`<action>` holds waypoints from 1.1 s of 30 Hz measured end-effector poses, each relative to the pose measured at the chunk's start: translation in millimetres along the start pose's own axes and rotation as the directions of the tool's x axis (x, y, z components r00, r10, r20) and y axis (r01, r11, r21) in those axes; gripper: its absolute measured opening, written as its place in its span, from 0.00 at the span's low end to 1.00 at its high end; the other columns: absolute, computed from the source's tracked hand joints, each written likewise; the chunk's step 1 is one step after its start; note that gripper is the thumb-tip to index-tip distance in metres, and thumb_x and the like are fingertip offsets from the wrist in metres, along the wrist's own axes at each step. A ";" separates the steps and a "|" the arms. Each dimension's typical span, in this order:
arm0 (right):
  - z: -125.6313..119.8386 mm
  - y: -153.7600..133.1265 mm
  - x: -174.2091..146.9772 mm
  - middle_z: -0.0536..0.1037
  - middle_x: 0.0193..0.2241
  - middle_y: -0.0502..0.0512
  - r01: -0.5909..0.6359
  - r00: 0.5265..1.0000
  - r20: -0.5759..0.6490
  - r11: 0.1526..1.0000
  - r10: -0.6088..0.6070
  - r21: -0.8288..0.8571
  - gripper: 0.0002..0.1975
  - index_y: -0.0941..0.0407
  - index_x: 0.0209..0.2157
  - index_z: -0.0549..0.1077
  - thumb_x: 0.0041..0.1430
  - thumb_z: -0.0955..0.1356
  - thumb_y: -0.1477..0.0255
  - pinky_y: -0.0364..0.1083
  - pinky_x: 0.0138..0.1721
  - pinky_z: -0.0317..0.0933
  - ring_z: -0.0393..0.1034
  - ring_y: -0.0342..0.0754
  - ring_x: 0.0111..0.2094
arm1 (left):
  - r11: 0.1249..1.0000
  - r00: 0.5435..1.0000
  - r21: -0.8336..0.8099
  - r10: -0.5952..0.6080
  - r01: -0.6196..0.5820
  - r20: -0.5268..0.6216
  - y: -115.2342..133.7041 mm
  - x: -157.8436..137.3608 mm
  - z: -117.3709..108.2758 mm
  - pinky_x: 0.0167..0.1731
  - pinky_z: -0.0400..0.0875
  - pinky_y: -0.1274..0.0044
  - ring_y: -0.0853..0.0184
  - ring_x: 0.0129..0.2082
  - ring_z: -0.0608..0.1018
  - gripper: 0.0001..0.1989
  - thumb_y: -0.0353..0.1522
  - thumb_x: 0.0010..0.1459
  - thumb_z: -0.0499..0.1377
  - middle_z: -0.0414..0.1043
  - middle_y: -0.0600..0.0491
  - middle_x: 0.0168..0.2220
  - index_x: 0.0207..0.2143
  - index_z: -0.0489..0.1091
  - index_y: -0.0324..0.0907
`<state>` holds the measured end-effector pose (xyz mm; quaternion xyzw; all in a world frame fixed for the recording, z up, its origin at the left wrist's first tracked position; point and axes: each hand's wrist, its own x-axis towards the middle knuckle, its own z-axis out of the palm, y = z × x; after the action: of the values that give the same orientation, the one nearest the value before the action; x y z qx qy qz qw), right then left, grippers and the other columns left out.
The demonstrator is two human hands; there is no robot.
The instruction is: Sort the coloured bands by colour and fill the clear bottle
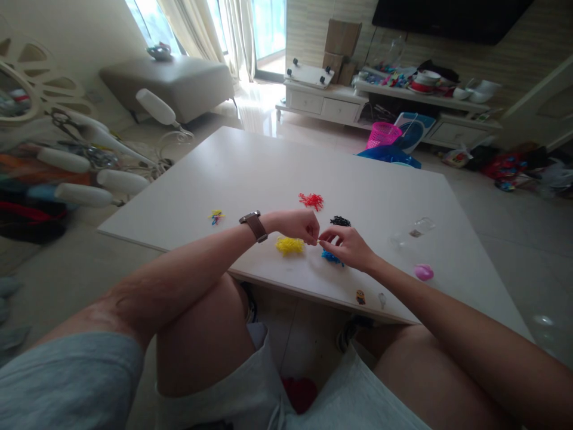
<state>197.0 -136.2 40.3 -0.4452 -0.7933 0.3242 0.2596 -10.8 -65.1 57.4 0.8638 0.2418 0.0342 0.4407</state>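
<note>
Over the white table [259, 167], my left hand [305, 227] and my right hand [348, 246] meet fingertip to fingertip, both closed in a pinch. Between them shows a tiny yellowish piece [319, 242], too small to make out its kind. Beneath my left hand lies a heap of thin yellow pieces [289, 245]. A heap of blue pieces [331, 257] is partly hidden under my right hand. Just beyond that hand sits a black heap [340, 221], and farther back a red heap [311, 201]. My left wrist wears a brown-strapped watch [255, 226].
A small mixed-colour pile [216, 216] lies at the table's left. On the right are a clear bottle [421, 227] and a pink object [423, 272]. A minion figure [360, 297] and a small clear item [382, 300] lie by the near edge.
</note>
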 end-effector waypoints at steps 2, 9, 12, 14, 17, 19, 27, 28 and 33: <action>0.1 0.0 0.5 0.79 0.29 0.53 0.011 1.000 0.013 1.000 -0.011 0.012 0.07 0.58 0.32 0.78 0.56 0.69 0.70 0.41 0.27 0.65 0.73 0.44 0.29 | 0.999 1.000 0.029 0.018 -0.018 -0.004 0.9 0.9 1.2 0.26 0.61 0.80 0.72 0.25 0.73 0.04 0.30 0.51 0.64 0.76 0.54 0.23 0.30 0.79 0.38; 1.0 -0.7 1.6 0.78 0.26 0.51 0.064 0.997 0.036 0.998 -0.064 -0.009 0.05 0.57 0.29 0.76 0.56 0.67 0.74 0.41 0.28 0.63 0.70 0.43 0.27 | 1.000 1.000 0.017 0.013 -0.013 -0.018 2.9 -0.2 1.4 0.26 0.61 0.81 0.72 0.24 0.73 0.04 0.29 0.52 0.64 0.76 0.55 0.23 0.30 0.79 0.37; 0.8 -2.8 2.4 0.77 0.25 0.51 0.090 0.995 0.047 0.995 -0.088 -0.044 0.04 0.57 0.28 0.75 0.55 0.67 0.75 0.41 0.29 0.62 0.69 0.43 0.27 | 1.000 1.000 -0.014 0.027 -0.027 0.001 3.1 -0.4 0.3 0.26 0.62 0.80 0.72 0.25 0.73 0.04 0.29 0.51 0.64 0.76 0.54 0.23 0.29 0.79 0.37; 0.0 -4.2 3.1 0.77 0.25 0.51 0.108 0.993 0.063 0.992 -0.105 -0.058 0.04 0.57 0.27 0.74 0.54 0.67 0.76 0.42 0.30 0.61 0.68 0.43 0.27 | 0.999 0.999 -0.036 0.038 -0.037 0.022 2.5 -0.4 -0.8 0.27 0.63 0.80 0.71 0.26 0.74 0.03 0.28 0.50 0.64 0.76 0.54 0.24 0.29 0.79 0.38; -3.4 -5.1 4.1 0.76 0.25 0.50 0.123 0.990 0.084 0.990 -0.116 -0.076 0.05 0.56 0.27 0.74 0.53 0.66 0.77 0.42 0.31 0.61 0.68 0.42 0.27 | 0.998 0.999 -0.059 0.033 -0.031 0.032 0.1 -0.9 -3.4 0.27 0.64 0.80 0.71 0.25 0.75 0.04 0.29 0.49 0.65 0.77 0.54 0.24 0.29 0.80 0.39; -6.8 -5.0 4.7 0.76 0.25 0.50 0.118 0.990 0.086 0.989 -0.110 -0.088 0.05 0.56 0.26 0.74 0.52 0.66 0.77 0.42 0.30 0.61 0.67 0.42 0.26 | 0.997 0.999 -0.068 0.028 -0.026 0.029 -2.1 -1.8 -5.8 0.27 0.65 0.80 0.70 0.25 0.75 0.04 0.29 0.49 0.66 0.77 0.54 0.24 0.30 0.80 0.39; -6.8 -5.2 5.3 0.76 0.25 0.50 0.111 0.993 0.061 0.989 -0.105 -0.098 0.05 0.57 0.27 0.75 0.53 0.67 0.76 0.42 0.30 0.61 0.68 0.43 0.26 | 0.996 0.999 -0.082 0.035 -0.034 0.019 -4.4 -0.6 -7.5 0.26 0.65 0.80 0.70 0.25 0.76 0.05 0.30 0.49 0.66 0.77 0.53 0.24 0.30 0.80 0.39; -5.4 -4.8 4.9 0.76 0.25 0.51 0.111 0.993 0.060 0.990 -0.105 -0.089 0.05 0.57 0.28 0.75 0.55 0.67 0.75 0.42 0.29 0.62 0.69 0.43 0.27 | 0.997 0.999 -0.073 0.035 -0.034 0.015 -4.8 0.3 -6.7 0.26 0.65 0.80 0.70 0.25 0.75 0.05 0.30 0.50 0.66 0.77 0.54 0.23 0.30 0.80 0.39; -7.3 2.8 2.3 0.79 0.29 0.54 0.048 0.999 0.014 0.998 -0.048 -0.047 0.08 0.57 0.34 0.77 0.59 0.68 0.68 0.42 0.28 0.64 0.72 0.44 0.28 | 0.999 0.999 -0.003 -0.043 0.043 0.006 -13.3 -3.1 -10.8 0.26 0.63 0.81 0.70 0.25 0.76 0.04 0.29 0.47 0.67 0.78 0.53 0.24 0.28 0.81 0.40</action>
<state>202.5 -131.0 43.2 -0.4300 -0.8129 0.3018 0.2514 -21.6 -51.9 54.1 0.8577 0.2589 0.0226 0.4436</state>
